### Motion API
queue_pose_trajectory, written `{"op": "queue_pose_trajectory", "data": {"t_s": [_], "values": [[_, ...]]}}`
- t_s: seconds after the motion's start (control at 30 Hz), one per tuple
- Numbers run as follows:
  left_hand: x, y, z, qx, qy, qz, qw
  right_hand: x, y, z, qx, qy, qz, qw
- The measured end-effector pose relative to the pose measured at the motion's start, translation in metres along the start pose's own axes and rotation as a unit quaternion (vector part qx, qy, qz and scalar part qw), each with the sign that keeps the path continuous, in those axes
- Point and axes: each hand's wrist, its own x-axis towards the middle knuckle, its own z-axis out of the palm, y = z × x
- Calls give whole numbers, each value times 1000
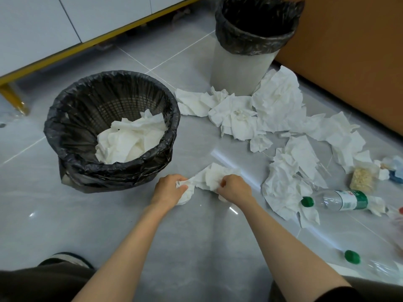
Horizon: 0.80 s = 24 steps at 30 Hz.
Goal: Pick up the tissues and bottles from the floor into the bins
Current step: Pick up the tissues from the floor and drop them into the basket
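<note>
**Both hands on one crumpled tissue**

The left hand (pixel 169 188) and right hand (pixel 234 188) each curl their fingers round an end of a crumpled tissue (pixel 209 176), low at the floor (pixel 196 236) just beside the basket bin (pixel 51 131). More tissues (pixel 277 101) and a green-capped bottle (pixel 340 200) lie to the right, near the tall white bin (pixel 237 68). What seems a second bottle (pixel 375 267) is blurred.

Both hands grip one crumpled tissue (pixel 207 177) on the grey floor (pixel 130 225): left hand (pixel 170 188), right hand (pixel 234 188). Left of them, a lined basket bin (pixel 65 136) holds tissues. A tall lined bin (pixel 239 68) stands behind. Loose tissues (pixel 277 105) and a green-capped bottle (pixel 335 200) lie at right.
</note>
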Motion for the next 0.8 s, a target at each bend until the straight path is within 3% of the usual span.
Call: {"op": "queue_pose_trajectory", "data": {"t_s": [0.1, 0.2, 0.33, 0.43, 0.63, 0.8], "values": [[-1, 4, -3, -5, 7, -1, 1000, -2, -2, -12, 177, 67, -10, 982], [-2, 17, -8, -20, 13, 18, 1000, -8, -6, -38, 335, 135, 16, 932], [-7, 46, -17, -58, 26, 75, 995, -10, -3, -79, 541, 139, 42, 829], [-15, 72, -30, -77, 48, 125, 988, -19, -9, -109, 594, 128, 12, 794], [-32, 106, -88, -147, 153, 188, 959, -44, -65, -149, 603, 146, -82, 780], [-36, 90, -141, -106, 271, 175, 941, -57, -132, -153, 531, 142, -189, 814]]}}
